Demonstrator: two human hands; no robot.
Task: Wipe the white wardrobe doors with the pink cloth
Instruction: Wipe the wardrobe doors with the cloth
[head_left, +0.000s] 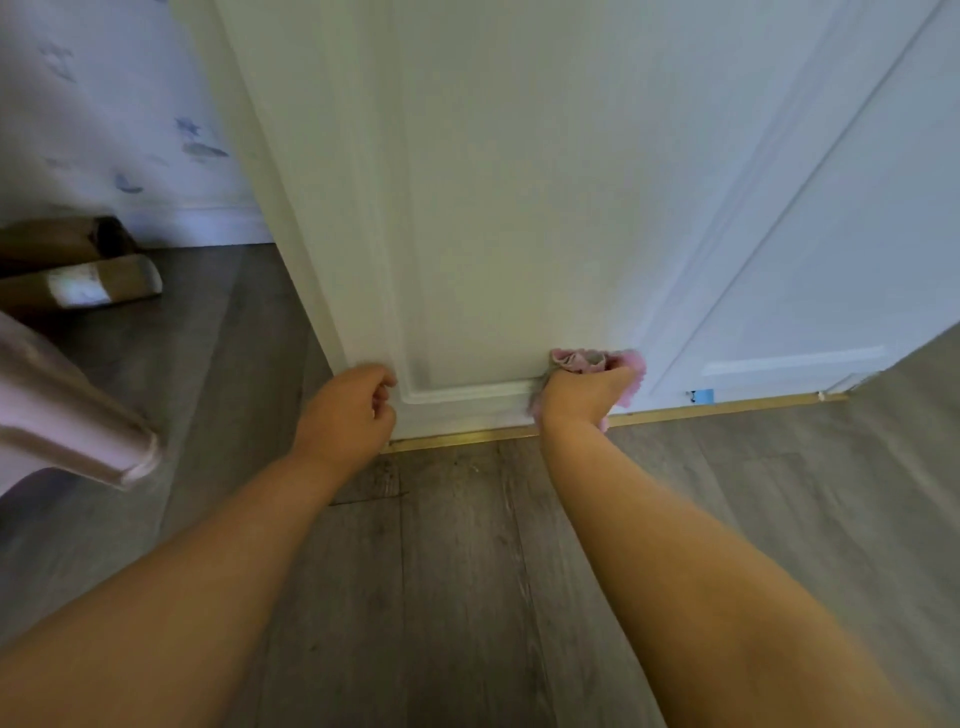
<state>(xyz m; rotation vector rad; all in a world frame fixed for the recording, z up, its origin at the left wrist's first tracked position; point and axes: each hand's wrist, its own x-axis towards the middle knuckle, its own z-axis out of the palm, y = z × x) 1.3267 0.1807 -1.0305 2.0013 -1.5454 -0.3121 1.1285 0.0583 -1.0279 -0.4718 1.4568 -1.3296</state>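
The fingers (597, 382) of the right hand (584, 397) are curled tight around a crumpled pink cloth (592, 361), which bunches out above the knuckles and spills past the hand toward the right. The cloth is pressed against the bottom of the nearer white panelled wardrobe door (493, 208), at the lower right corner of its recessed panel, a little right of the centre of the frame. The left hand (353, 410) sits left of centre, its fingers (382, 400) bent loosely inward and touching the lower left edge of the same door beside the moulded panel border; it holds nothing that can be seen, and whether the fingertips grip the door's edge cannot be told.

A second white panelled wardrobe door (831, 260) fills the upper right of the frame, angled away. A thin brass-coloured floor track (675, 413) runs along the base of both doors, with a small blue tag (701, 396) just above it under the second door. Grey wood-plank flooring (467, 571) covers the lower half of the frame, and both bare forearms stretch across it from the bottom corners. At the left edge are a blurred pale pink furniture piece (67, 415) and, above it, brown cardboard boxes (83, 270) against a pale wall with faint blue printed shapes (104, 104).
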